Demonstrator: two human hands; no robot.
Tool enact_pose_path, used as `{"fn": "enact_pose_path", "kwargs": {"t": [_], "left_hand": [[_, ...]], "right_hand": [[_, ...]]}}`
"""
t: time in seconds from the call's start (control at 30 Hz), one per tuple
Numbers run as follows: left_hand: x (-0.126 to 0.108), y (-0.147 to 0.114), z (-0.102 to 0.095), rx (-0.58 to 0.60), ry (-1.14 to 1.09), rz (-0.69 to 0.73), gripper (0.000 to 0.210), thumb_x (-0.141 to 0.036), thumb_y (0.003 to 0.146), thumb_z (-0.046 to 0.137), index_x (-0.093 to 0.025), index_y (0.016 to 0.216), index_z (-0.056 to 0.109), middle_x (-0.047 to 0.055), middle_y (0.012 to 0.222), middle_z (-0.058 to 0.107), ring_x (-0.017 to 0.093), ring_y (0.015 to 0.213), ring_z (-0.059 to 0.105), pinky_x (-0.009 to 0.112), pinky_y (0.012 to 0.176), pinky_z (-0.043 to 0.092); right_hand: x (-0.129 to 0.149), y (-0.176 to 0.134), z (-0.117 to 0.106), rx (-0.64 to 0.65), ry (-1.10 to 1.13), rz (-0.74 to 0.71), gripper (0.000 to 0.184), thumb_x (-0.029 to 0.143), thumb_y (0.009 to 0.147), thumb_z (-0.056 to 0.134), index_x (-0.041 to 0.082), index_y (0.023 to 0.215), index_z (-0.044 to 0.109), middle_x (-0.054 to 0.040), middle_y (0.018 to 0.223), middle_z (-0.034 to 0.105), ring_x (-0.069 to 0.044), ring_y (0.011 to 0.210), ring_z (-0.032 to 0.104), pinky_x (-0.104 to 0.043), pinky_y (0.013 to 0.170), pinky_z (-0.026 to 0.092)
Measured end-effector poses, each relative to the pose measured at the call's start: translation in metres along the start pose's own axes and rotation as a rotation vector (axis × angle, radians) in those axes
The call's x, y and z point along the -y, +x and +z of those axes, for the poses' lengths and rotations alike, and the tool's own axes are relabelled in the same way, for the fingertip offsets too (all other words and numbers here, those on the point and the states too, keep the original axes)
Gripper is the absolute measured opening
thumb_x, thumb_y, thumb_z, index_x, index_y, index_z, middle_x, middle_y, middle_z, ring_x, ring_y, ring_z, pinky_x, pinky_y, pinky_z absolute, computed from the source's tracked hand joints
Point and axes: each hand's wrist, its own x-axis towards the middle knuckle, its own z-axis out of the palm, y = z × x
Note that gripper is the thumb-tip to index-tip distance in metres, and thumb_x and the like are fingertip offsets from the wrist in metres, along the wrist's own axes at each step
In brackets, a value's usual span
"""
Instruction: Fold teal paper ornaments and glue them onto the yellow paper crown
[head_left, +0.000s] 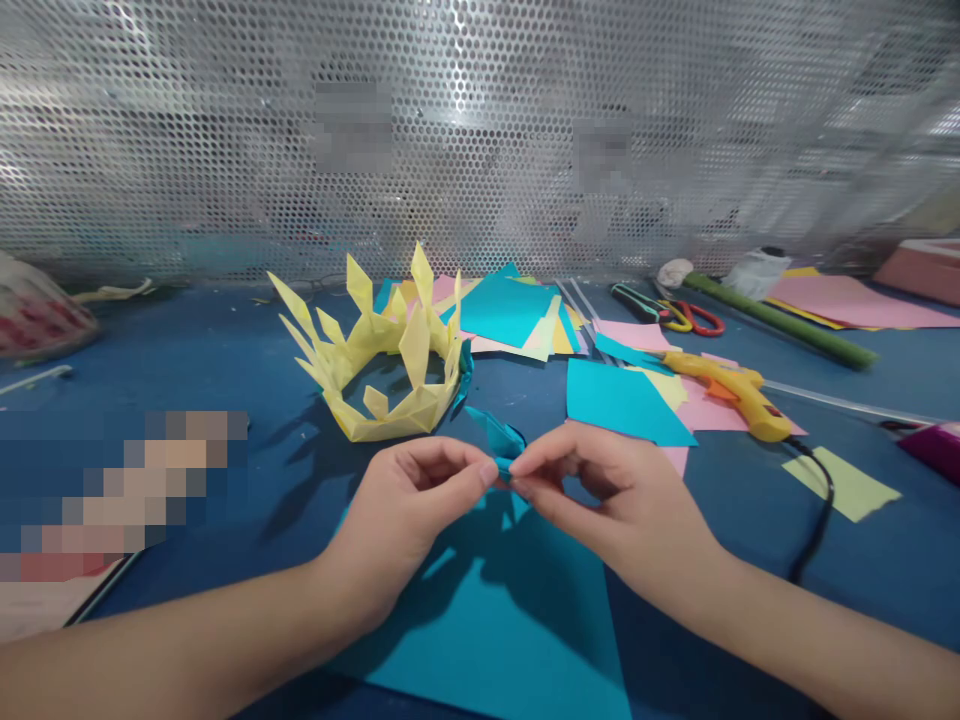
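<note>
My left hand (420, 515) and my right hand (619, 500) meet near the middle of the view, both pinching a small folded piece of blue paper (496, 432). Its upper end points up and to the left, and my fingertips hide part of its lower end. Below the hands lies a large blue sheet (487, 640), with their shadows falling across it. Just behind stands a yellow folded-paper crown (394, 415) with tall pointed spikes. A blue folded piece (465, 375) shows at the crown's right side.
Coloured paper sheets (502, 310) are heaped behind the crown. To the right lie a yellow hot glue gun (731, 390) with a black cord, scissors (701, 318), a green-wrapped stem (787, 320) and a pale green scrap (844, 485). A perforated metal panel (480, 180) closes off the back.
</note>
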Motion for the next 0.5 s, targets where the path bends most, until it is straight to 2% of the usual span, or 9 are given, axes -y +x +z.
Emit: {"fn": "enact_pose_path", "kwargs": {"t": [0.23,0.37,0.5], "left_hand": [[0.0032,-0.0005,-0.0003,0.008,-0.014,0.0,0.012,-0.027,0.07,0.077,-0.021,0.061,0.073,-0.01,0.044,0.043,0.004,0.043,0.028,0.015,0.038,0.02],[0.0044,0.0015,-0.0006,0.016,-0.036,0.007,0.001,-0.024,0.07,0.077,-0.024,0.07,0.078,-0.009,0.046,0.049,0.003,0.043,0.031,0.014,0.038,0.023],[0.0049,0.0013,-0.0018,0.021,-0.062,0.013,0.003,-0.023,0.069,0.078,-0.025,0.07,0.079,-0.009,0.048,0.054,0.002,0.043,0.034,0.013,0.04,0.026]], "right_hand": [[-0.0028,0.0014,0.0023,-0.037,-0.097,-0.186,0.011,0.008,0.085,0.061,0.017,0.083,0.066,0.0017,0.071,0.068,-0.006,0.061,0.059,-0.012,0.054,0.046],[-0.002,0.0006,0.003,-0.055,-0.115,-0.203,0.013,0.005,0.084,0.061,0.017,0.083,0.066,0.0017,0.071,0.068,-0.006,0.06,0.059,-0.013,0.052,0.044],[-0.0014,0.0003,0.003,-0.068,-0.124,-0.226,0.013,0.004,0.084,0.062,0.017,0.082,0.065,0.0025,0.07,0.067,-0.005,0.059,0.058,-0.012,0.052,0.044]]}}
